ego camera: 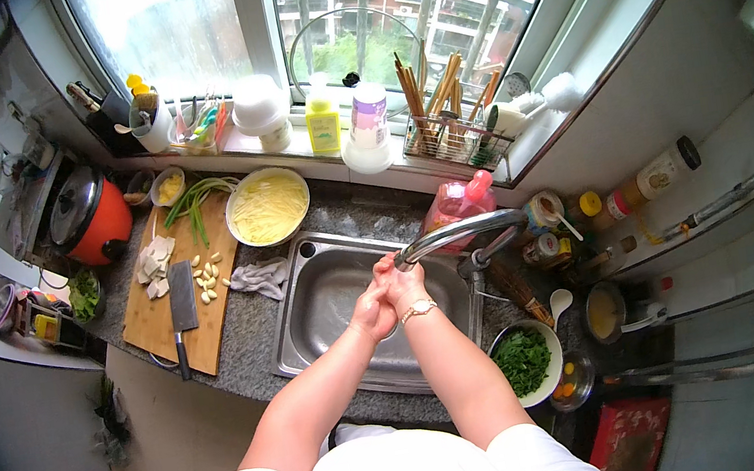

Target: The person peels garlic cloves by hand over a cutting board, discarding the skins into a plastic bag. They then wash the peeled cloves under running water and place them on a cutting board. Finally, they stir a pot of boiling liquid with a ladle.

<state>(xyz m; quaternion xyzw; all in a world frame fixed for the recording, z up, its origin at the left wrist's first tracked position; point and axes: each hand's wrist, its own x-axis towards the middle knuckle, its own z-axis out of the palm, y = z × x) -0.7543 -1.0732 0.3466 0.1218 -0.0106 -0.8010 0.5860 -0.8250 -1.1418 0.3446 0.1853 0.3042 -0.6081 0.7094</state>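
Note:
My left hand (373, 307) and my right hand (405, 284) are pressed together, palm to palm, over a stainless steel sink (318, 303). No object shows in either hand, and their fingers partly hide one another. Right above the fingertips is the spout of a chrome faucet (456, 229); whether water runs cannot be made out clearly. A wristwatch (419, 309) sits on my right wrist. Left of the sink lies a crumpled white cloth (259, 279). Behind the faucet stands a pink plastic bottle (456, 205).
A wooden cutting board (200, 346) holds a cleaver (182, 297), garlic cloves (207, 284), white chunks (156, 263) and scallions (195, 204). Beside it stands a bowl of pale yellow shreds (267, 208). To the right are chopped greens (523, 360) in a bowl and egg yolks (568, 389) in another.

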